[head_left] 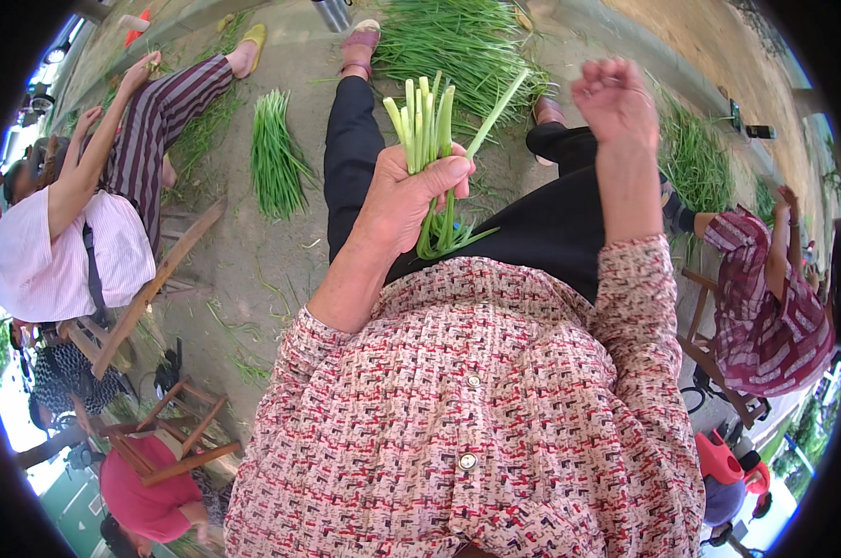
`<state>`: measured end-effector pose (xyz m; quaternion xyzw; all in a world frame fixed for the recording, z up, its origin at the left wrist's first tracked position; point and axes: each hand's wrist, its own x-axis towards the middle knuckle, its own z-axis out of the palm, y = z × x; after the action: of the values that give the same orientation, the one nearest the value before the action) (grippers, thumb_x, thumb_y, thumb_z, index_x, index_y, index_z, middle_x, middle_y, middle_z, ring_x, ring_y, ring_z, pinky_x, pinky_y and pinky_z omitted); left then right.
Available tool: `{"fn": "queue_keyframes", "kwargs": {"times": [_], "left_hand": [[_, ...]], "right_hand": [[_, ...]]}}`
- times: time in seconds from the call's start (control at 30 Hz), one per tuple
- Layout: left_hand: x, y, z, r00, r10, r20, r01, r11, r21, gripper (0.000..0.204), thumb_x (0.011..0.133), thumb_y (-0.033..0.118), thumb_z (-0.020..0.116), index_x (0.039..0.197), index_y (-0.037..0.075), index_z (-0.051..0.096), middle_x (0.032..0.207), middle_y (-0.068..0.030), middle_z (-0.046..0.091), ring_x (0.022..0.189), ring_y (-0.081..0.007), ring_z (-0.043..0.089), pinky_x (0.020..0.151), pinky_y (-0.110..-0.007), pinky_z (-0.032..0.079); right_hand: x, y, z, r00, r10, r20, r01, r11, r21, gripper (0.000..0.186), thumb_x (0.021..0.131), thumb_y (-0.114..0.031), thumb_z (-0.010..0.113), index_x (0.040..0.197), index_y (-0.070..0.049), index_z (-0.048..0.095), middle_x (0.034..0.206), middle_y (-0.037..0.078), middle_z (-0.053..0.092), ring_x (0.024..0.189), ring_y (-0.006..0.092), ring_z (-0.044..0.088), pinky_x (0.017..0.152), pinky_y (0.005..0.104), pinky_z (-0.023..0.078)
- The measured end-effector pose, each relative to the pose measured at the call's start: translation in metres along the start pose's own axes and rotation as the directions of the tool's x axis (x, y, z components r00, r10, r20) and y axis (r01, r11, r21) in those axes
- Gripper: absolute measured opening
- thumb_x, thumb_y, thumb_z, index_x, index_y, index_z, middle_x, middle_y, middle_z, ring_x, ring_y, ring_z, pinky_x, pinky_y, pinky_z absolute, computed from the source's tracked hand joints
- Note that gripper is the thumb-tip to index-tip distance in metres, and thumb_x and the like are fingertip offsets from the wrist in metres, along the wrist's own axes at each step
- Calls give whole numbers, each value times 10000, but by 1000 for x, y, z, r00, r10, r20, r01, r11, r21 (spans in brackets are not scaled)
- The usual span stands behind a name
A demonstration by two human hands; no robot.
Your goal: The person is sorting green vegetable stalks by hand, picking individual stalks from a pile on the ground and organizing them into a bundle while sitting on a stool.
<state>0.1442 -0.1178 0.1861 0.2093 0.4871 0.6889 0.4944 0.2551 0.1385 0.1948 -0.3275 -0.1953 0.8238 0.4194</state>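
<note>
Left hand [411, 195] clasping pale-ended chive-like stalks [424, 126], right hand [615, 100] raised apart, loosely curled, grip unclear, heaped green stalks [448, 46] on bare ground [295, 70]

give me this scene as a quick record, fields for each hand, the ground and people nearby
left hand: closed around a bunch of green stalks, pale ends toward picture top
right hand: raised, fingers curled, apart from the bunch
ground: large pile of green stalks near the feet; smaller bundle at left
people: person in a pale top at left; person in maroon patterned clothes at right
</note>
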Motion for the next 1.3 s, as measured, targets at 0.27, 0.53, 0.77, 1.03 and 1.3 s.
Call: {"fn": "queue_keyframes", "kwargs": {"times": [0.27,0.53,0.77,1.03,1.3], "left_hand": [[3,5,4,999,30,-32,-30,1000,1,164,829,158,693,951,64,635,815,-42,659,665,-90,594,499,-219,395],[4,7,6,999,45,-13,-44,998,40,163,830,158,693,944,57,635,790,-30,653,659,-93,590,508,-221,398],[2,6,13,995,89,-45,-87,995,48,139,844,171,685,897,48,648,700,-10,622,599,-61,530,523,-197,376],[0,5,6,999,54,1,-54,998,41,162,831,171,696,917,44,644,735,-12,633,623,-75,563,521,-203,381],[3,5,3,1000,11,21,-11,1000,2,185,824,189,703,925,47,640,766,-13,640,648,-79,580,530,-206,384]], "right_hand": [[-71,38,-19,892,29,451,348,590,-728,260,933,-262,542,948,-48,689,876,74,687,719,90,581,630,221,406],[-99,59,9,763,181,621,358,682,-638,234,883,-162,645,1004,39,644,834,14,649,770,57,570,709,225,476],[-102,50,18,723,209,659,461,565,-684,156,893,-110,621,855,41,619,752,1,618,701,52,538,640,216,471],[-105,51,17,725,203,658,517,469,-716,253,925,-139,560,721,10,566,616,-12,521,556,73,457,506,239,372],[-84,38,16,912,-88,400,325,750,-576,218,899,-212,599,781,-36,650,664,-14,566,576,54,455,537,197,343]]}}
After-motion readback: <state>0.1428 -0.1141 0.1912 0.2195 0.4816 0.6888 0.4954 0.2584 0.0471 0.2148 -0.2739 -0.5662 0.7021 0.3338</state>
